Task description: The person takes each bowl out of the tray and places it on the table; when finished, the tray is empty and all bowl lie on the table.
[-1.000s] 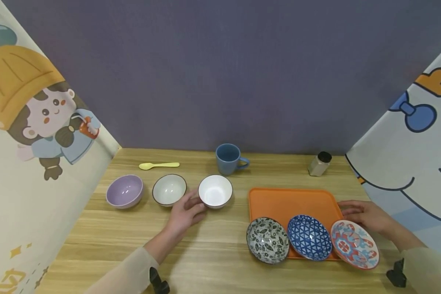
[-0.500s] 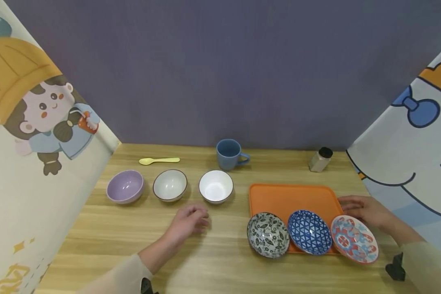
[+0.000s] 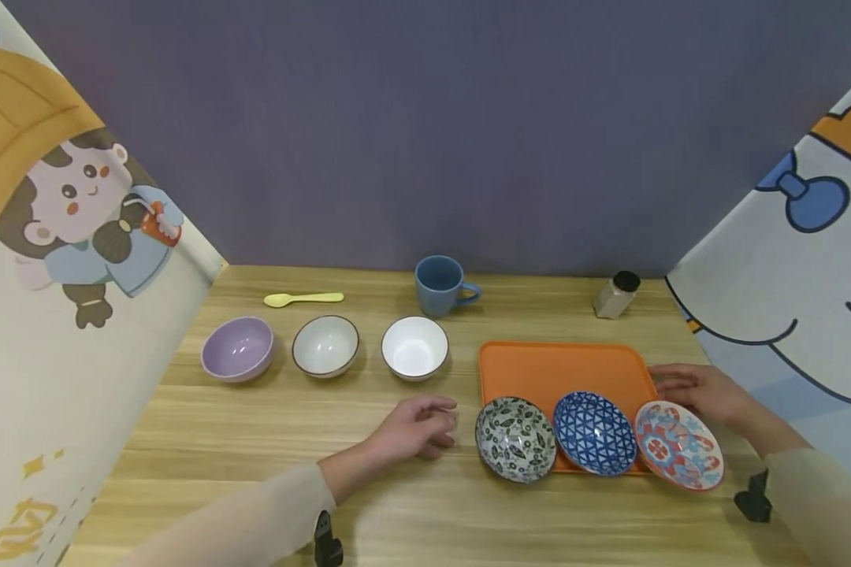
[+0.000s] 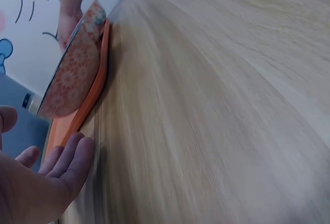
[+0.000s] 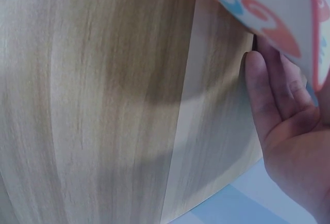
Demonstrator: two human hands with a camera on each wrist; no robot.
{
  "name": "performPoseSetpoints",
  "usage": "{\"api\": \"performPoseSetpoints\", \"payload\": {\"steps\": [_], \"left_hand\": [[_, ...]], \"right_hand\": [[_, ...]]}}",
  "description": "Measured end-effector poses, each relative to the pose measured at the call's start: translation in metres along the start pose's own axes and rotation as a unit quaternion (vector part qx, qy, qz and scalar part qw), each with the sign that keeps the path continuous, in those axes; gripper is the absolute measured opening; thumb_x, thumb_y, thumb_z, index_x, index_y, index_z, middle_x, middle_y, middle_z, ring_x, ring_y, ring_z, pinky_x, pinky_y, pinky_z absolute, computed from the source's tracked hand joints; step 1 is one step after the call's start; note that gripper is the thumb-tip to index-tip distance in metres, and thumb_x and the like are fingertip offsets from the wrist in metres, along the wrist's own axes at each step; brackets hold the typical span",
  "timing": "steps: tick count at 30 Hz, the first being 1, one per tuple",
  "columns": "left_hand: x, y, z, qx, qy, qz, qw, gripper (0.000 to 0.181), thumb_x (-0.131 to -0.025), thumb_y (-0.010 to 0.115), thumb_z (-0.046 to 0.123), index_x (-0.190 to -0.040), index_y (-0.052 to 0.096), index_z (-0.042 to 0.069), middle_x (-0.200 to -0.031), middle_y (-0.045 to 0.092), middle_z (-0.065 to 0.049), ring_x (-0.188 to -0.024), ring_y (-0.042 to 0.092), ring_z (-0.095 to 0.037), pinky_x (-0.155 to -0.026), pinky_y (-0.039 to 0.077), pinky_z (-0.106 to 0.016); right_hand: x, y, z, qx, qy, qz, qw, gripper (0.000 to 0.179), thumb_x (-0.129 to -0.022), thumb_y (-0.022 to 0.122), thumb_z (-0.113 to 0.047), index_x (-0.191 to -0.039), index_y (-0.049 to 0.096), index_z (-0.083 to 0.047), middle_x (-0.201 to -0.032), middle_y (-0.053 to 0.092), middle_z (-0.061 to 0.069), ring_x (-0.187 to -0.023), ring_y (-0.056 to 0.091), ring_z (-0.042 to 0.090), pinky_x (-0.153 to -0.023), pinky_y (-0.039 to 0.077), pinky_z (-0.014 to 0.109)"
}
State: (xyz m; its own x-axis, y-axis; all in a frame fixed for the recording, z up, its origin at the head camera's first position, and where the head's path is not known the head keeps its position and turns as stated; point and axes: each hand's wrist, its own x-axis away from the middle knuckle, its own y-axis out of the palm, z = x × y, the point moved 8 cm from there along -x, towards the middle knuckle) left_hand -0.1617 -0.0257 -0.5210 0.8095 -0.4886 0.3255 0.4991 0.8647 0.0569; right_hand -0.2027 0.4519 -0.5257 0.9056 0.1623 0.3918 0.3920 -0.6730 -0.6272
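Note:
My left hand (image 3: 420, 429), fingers loosely bent and holding nothing, is over the table just left of the black-and-white leaf-patterned bowl (image 3: 516, 439). In the left wrist view its fingers (image 4: 72, 157) point toward the orange tray (image 4: 98, 87). At the tray's right edge is my right hand (image 3: 705, 394), its fingertips right at the rim. Three bowls rest along the tray's front: the leaf-patterned one, a blue triangle-patterned bowl (image 3: 596, 435) and a red-and-blue floral bowl (image 3: 679, 446). The floral bowl overhangs my right fingers (image 5: 263, 87) in the right wrist view and partly hides them.
A purple bowl (image 3: 237, 350), a grey-white bowl (image 3: 325, 346) and a white bowl (image 3: 414, 348) line up at the left and middle. Behind them are a yellow spoon (image 3: 303, 299) and a blue mug (image 3: 440, 287). A black-lidded jar (image 3: 616, 295) stands at the back right.
My left hand has left the white bowl's side, drawn back and moved right toward the leaf-patterned bowl. My right hand has stayed at the tray's edge.

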Motion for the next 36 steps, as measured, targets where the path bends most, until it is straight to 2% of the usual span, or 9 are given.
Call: {"api": "performPoseSetpoints", "payload": {"steps": [5, 11, 18, 26, 36], "left_hand": [[-0.01, 0.02, 0.002, 0.012, 0.005, -0.024, 0.9996, 0.057, -0.097, 0.067, 0.016, -0.149, 0.049, 0.002, -0.136, 0.061, -0.022, -0.103, 0.073, -0.039, -0.079, 0.066, -0.049], [-0.02, 0.033, 0.005, 0.023, 0.013, -0.032, 0.9991, 0.063, -0.092, 0.073, 0.01, -0.151, 0.048, 0.004, -0.136, 0.059, -0.018, -0.093, 0.074, -0.03, -0.081, 0.065, -0.05], [-0.027, 0.036, 0.003, 0.011, 0.007, -0.034, 0.9993, 0.065, -0.09, 0.075, 0.01, -0.15, 0.05, 0.004, -0.126, 0.061, -0.014, -0.091, 0.073, -0.024, -0.075, 0.066, -0.046], [-0.025, 0.043, -0.004, 0.031, -0.024, -0.069, 0.9968, 0.062, -0.091, 0.072, 0.008, -0.15, 0.052, 0.012, -0.127, 0.063, -0.017, -0.086, 0.074, -0.026, -0.076, 0.066, -0.048], [-0.023, 0.045, -0.006, 0.051, -0.03, -0.068, 0.9959, 0.066, -0.088, 0.068, -0.002, -0.15, 0.053, 0.018, -0.126, 0.062, -0.018, -0.085, 0.074, -0.029, -0.074, 0.066, -0.049]], "right_hand": [[-0.001, 0.0, -0.001, -0.002, 0.008, -0.001, 1.0, 0.056, -0.102, 0.061, -0.01, -0.152, 0.042, 0.006, -0.128, 0.065, 0.031, -0.101, 0.069, 0.015, -0.073, 0.063, 0.029], [-0.003, -0.001, 0.004, -0.005, 0.018, -0.004, 0.9998, 0.057, -0.103, 0.061, -0.013, -0.152, 0.041, 0.006, -0.13, 0.064, 0.031, -0.105, 0.07, 0.026, -0.074, 0.063, 0.029], [-0.003, -0.002, 0.005, -0.007, 0.017, -0.003, 0.9998, 0.056, -0.102, 0.062, -0.013, -0.152, 0.042, 0.006, -0.13, 0.064, 0.031, -0.104, 0.07, 0.023, -0.074, 0.063, 0.029], [-0.003, -0.001, 0.005, -0.018, 0.027, 0.001, 0.9995, 0.057, -0.101, 0.064, -0.016, -0.151, 0.044, 0.004, -0.129, 0.065, 0.028, -0.1, 0.07, 0.017, -0.076, 0.064, 0.03], [-0.005, 0.0, 0.009, -0.012, 0.028, 0.003, 0.9995, 0.058, -0.101, 0.065, -0.016, -0.151, 0.045, 0.004, -0.128, 0.066, 0.027, -0.107, 0.069, 0.031, -0.076, 0.064, 0.03]]}}
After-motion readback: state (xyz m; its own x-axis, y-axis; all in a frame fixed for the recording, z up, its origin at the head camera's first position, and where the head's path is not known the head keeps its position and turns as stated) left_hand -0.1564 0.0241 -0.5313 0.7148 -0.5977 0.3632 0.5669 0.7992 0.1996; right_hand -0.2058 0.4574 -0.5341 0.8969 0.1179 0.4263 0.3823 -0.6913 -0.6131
